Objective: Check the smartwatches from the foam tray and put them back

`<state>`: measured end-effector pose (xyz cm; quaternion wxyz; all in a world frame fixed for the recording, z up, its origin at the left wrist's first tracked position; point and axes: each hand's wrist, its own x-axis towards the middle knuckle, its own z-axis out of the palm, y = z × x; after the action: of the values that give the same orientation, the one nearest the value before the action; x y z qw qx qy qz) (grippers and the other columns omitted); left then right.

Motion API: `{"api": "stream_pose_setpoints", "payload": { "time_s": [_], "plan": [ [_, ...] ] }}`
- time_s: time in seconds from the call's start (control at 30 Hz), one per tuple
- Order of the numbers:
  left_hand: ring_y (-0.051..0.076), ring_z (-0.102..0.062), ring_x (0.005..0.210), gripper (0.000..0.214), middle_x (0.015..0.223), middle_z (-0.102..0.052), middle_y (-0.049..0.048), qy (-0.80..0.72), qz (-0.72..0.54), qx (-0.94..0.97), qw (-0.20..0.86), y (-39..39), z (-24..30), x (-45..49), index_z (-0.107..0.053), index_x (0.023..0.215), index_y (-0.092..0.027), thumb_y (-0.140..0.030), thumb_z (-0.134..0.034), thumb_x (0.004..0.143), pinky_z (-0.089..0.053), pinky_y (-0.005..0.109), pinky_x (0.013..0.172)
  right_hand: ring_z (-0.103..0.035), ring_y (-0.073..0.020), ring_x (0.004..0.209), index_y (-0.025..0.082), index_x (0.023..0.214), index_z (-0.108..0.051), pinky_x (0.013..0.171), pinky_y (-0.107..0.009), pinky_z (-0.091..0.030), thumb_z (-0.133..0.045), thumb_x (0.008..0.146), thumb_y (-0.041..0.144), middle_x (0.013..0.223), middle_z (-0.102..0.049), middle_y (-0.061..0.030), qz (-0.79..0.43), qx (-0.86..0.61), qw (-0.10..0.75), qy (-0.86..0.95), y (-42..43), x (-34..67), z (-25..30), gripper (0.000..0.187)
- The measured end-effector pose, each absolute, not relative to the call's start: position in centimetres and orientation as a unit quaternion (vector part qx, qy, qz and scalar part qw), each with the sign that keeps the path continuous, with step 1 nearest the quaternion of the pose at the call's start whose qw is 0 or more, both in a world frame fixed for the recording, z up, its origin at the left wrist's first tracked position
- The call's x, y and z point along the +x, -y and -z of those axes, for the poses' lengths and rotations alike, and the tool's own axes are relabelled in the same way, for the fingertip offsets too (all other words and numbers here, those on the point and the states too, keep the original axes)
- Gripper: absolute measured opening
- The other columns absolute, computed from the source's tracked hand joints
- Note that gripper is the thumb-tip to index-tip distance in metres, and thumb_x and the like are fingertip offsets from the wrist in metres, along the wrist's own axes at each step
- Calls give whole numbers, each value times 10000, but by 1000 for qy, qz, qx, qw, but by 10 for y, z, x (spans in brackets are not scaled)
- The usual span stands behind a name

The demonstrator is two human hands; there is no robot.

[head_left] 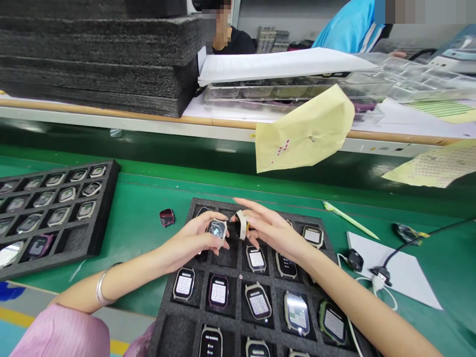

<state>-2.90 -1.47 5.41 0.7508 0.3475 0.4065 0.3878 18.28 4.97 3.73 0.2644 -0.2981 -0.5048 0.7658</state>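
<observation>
Evidently, the left grip point(201, 234) is pinching a lit watch point(216, 230) over the far part of the foam tray point(178, 329), fingers and thumb lying along its edges, seemingly to keep the screen uncovered. Just beside it, over the same tray, the right grip point(270, 227) is grasping a pale watch point(241, 225) edge-on, probably by its sides to spare the face. Other watches point(218, 291) are lying screen-up in the tray's pockets, which are presumably keeping them apart and readable.

The green worktop point(137, 198) is carrying everything: left of the tray, a second tray point(78, 241) and a small purple case point(167, 217); right of it, a green pen point(351, 220), a white sheet point(416, 285) and cables. Beyond the tray, a shelf point(137, 121) is supporting stacked black foam point(92, 64), and a person in a dark top point(240, 42) is sitting or standing behind.
</observation>
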Motion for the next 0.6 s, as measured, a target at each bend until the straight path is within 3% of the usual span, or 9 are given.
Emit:
{"api": "stream_pose_setpoints", "payload": {
  "time_s": [0.23,0.37,0.43,0.6],
  "plan": [
    [142,-591,853,456,912,-627,9,-406,-426,314,745,17,-37,-16,-575,1025,-187,-14,-719,628,-444,276,803,-664,-135,738,163,1229,-593,686,-287,-584,-699,856,310,999,-665,-72,-762,-306,213,529,-41,180,-22,414],
    [140,-592,826,415,870,-624,11,-386,-449,297,749,14,-35,-12,-578,1017,-182,-16,-706,659,-464,274,779,-651,-180,895,152,1216,-598,824,-356,-560,-813,726,241,977,-672,-65,-777,-267,233,520,-34,181,-16,542],
    [136,-591,823,402,867,-620,9,-375,-457,283,755,14,-37,-12,-580,1017,-184,-17,-700,671,-471,267,776,-641,-178,891,154,1209,-606,826,-351,-552,-836,679,193,935,-673,-50,-764,-266,251,531,-31,181,-14,579],
    [119,-584,765,362,860,-619,15,-360,-466,272,762,16,-42,-11,-572,1012,-176,-28,-682,701,-477,246,743,-627,-177,870,187,1213,-628,785,-316,-540,-787,741,218,1022,-670,-64,-677,-321,304,588,-27,177,-13,499]
  ]
}}
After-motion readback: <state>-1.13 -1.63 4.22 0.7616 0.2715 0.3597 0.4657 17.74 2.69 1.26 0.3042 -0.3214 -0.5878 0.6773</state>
